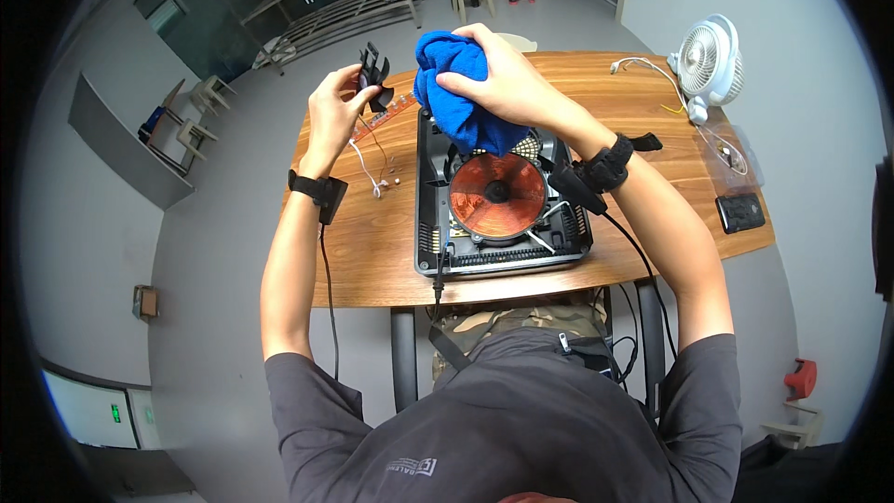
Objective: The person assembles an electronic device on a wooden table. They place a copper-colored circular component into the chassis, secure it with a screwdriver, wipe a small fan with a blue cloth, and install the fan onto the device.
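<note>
Pinched between the thumb and fingers of my left hand (pixel 333 110) is a small black cooling fan (pixel 374 81), raised above the table's far left part. My right hand (pixel 503 84) grips a bunched blue cloth (pixel 456 84) to the right of the fan, and the two do not touch. Beneath the cloth lies an opened induction cooker base (pixel 428 214) with a round copper coil (pixel 494 194) in its middle. The cloth hides the far part of this base. An orange circuit board strip (pixel 391 115) lies behind my left hand, with wires running from it.
Several tiny loose parts (pixel 395 170) lie left of the cooker on the wooden table (pixel 372 261). At the right stand a white desk fan (pixel 710 65), a clear plastic bag (pixel 734 156) and a black phone-like device (pixel 740 213). A power cord (pixel 439 289) hangs off the near edge.
</note>
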